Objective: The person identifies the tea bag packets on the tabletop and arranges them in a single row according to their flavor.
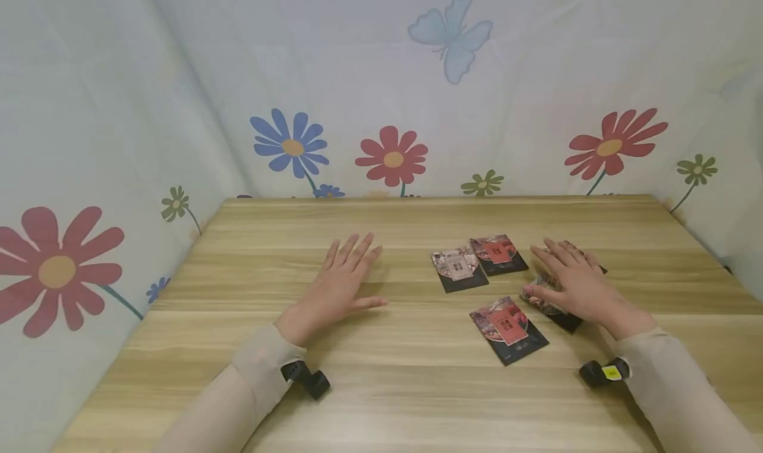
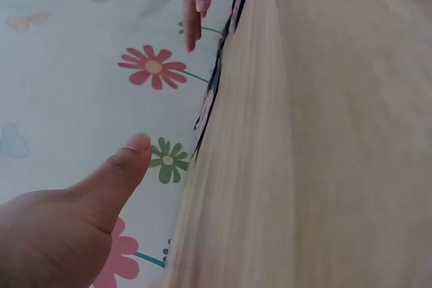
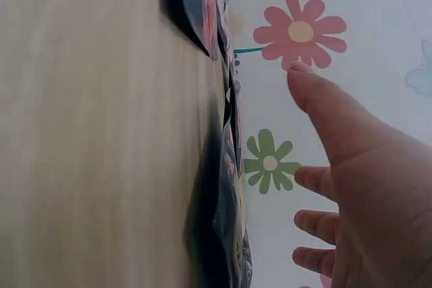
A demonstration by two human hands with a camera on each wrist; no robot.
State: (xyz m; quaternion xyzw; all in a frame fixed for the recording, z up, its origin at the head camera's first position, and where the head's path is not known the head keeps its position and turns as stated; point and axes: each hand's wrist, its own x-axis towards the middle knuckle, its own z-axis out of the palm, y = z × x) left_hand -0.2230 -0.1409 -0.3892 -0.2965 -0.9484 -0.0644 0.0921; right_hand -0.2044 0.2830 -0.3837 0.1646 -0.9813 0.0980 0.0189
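My left hand (image 1: 336, 284) is spread with straight fingers over the left half of the wooden table, holding nothing. On the right, my right hand (image 1: 577, 284) hovers palm down over two dark flat packets, its fingers straight and the thumb apart. It partly hides both: the nearer packet (image 1: 569, 322) and one behind the fingers. In the right wrist view a gap shows between the hand and the nearest packet (image 3: 226, 227). Left of this hand lie a packet with a pale label (image 1: 459, 269), a red-labelled packet (image 1: 499, 254) touching it, and another red-labelled packet (image 1: 508, 330) closer to me.
The wood-grain table (image 1: 381, 400) reaches back to a white curtain (image 1: 334, 55) printed with flowers and a butterfly. A black wrist camera (image 1: 306, 380) sits at the left cuff, and another black wrist camera (image 1: 603, 373) at the right cuff.
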